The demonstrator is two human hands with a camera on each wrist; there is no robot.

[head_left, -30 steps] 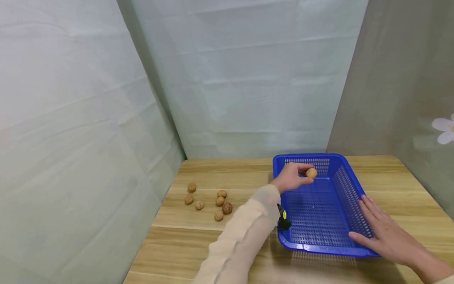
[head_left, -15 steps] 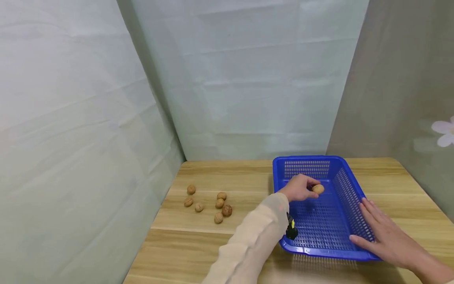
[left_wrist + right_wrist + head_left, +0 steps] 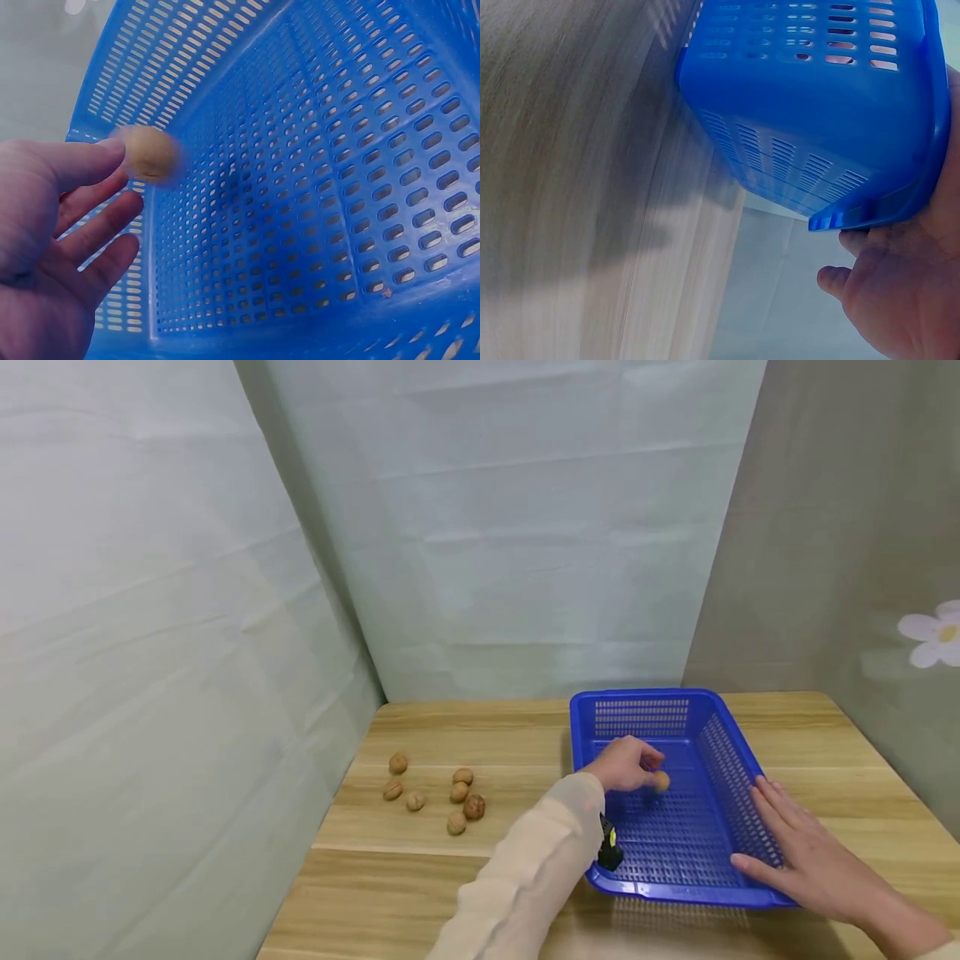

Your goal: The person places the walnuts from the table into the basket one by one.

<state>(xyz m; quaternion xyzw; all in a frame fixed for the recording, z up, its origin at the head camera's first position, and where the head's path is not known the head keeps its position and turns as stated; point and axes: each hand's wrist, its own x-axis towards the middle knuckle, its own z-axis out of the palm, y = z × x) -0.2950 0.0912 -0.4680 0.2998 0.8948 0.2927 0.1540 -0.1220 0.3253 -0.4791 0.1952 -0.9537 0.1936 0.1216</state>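
My left hand (image 3: 624, 763) is inside the blue plastic basket (image 3: 667, 889), low over its slotted floor. A tan walnut (image 3: 152, 154), blurred, is just past the thumb tip in the left wrist view, and the other fingers are loosely spread behind it. The head view shows the same walnut (image 3: 661, 781) just below the fingertips. My right hand (image 3: 813, 858) rests on the basket's right rim near the front corner, with fingers fairly straight. In the right wrist view that hand (image 3: 907, 277) lies along the rim, which hides part of the fingers.
Several walnuts (image 3: 459, 792) lie loose on the wooden table (image 3: 390, 893) left of the basket. Pale cloth (image 3: 525, 568) hangs behind the table and along its left side, with a darker cloth at right. A small black device (image 3: 610, 847) sits at the left wrist.
My left hand has moved down into the basket, and its fingers have loosened from the walnut, which is now lower, below the fingertips. The right hand has stayed on the rim.
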